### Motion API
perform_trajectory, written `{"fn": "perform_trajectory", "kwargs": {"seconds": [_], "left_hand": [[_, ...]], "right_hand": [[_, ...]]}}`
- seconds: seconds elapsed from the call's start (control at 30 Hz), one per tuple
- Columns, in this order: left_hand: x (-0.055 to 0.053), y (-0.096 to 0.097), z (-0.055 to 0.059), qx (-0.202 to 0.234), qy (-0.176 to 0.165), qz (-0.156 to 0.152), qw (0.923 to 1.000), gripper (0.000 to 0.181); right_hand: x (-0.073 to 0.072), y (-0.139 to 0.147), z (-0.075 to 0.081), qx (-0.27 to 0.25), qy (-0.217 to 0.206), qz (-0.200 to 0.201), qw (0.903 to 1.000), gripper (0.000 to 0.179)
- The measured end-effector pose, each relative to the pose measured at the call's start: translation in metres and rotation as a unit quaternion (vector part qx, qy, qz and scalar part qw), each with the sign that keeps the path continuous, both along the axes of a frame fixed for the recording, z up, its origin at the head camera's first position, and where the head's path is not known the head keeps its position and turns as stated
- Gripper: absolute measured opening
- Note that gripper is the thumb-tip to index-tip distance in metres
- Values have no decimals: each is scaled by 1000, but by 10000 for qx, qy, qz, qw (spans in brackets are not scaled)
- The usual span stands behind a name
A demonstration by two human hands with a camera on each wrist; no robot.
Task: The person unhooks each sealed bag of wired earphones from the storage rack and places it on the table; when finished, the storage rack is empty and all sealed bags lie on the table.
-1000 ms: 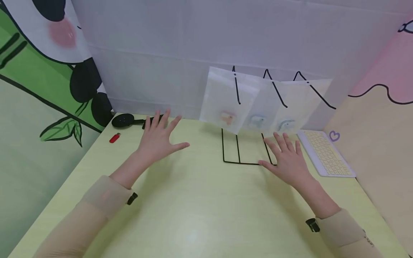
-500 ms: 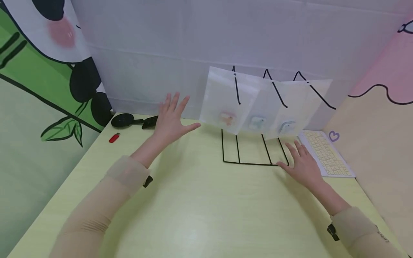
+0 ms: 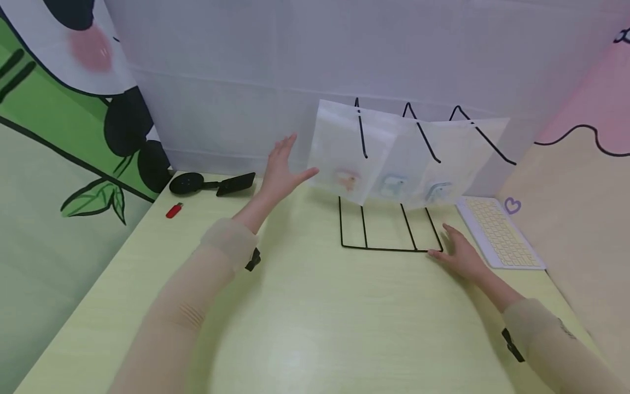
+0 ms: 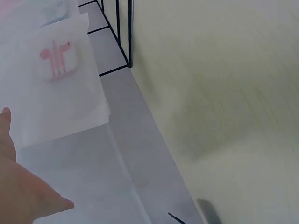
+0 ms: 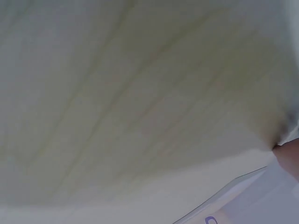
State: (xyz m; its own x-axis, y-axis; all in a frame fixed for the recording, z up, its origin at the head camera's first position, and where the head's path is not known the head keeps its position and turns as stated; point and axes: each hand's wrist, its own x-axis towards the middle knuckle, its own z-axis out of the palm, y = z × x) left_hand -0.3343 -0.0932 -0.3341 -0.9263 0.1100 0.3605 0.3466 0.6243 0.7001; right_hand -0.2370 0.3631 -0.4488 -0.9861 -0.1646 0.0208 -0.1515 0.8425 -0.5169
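Observation:
A black wire rack point(image 3: 379, 249) stands at the back of the table. From its three hooks hang translucent white bags point(image 3: 339, 142), each with a small pale case showing through near the bottom. The left bag's case point(image 4: 58, 58) bears pink marks. My left hand point(image 3: 283, 172) is raised just left of that bag, fingers straight and thumb spread toward it. My right hand point(image 3: 462, 254) is low at the rack's front right corner, thumb tip right at the base wire, forefinger apart from it. The right wrist view shows mostly blurred tabletop and a fingertip point(image 5: 287, 158).
A white keyboard point(image 3: 502, 232) lies at the right, close to the right hand. At the back left are a black item with a round head point(image 3: 186, 183) and flat rectangular end point(image 3: 236, 184), and a small red USB stick point(image 3: 174, 210). A pale wall cloth point(image 3: 221, 120) rises behind the rack.
My left hand has moved right and up from over the black item to beside the left bag. My right hand has shifted right and lowered to the rack's front corner.

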Motion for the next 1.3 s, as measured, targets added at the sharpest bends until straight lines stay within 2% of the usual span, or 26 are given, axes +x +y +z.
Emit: {"fn": "perform_trajectory", "kwargs": {"seconds": [0.23, 0.43, 0.6, 0.77, 0.87, 1.0, 1.3], "left_hand": [[-13, 16, -11, 875, -123, -319, 9956, 90], [-24, 23, -25, 1333, -145, -437, 9900, 87], [-27, 30, -33, 1729, -287, -562, 9829, 84], [-28, 36, -38, 2036, -306, -549, 9770, 76], [-28, 39, -41, 2077, -228, -479, 9767, 66], [-28, 40, -45, 2188, 47, -331, 9752, 51], [-23, 35, -49, 2597, 542, -268, 9638, 31]], "right_hand": [[0, 4, -12, -227, -83, 106, 9997, 95], [-3, 3, -15, -366, -25, 254, 9990, 89], [-5, 5, -17, -280, 20, 325, 9991, 86], [-6, 6, -16, -294, 0, 354, 9989, 82], [-5, 5, -12, -339, -67, 364, 9987, 81], [-5, 3, -9, -406, -141, 376, 9984, 81], [-11, 3, -10, -494, -218, 412, 9977, 82]]}}
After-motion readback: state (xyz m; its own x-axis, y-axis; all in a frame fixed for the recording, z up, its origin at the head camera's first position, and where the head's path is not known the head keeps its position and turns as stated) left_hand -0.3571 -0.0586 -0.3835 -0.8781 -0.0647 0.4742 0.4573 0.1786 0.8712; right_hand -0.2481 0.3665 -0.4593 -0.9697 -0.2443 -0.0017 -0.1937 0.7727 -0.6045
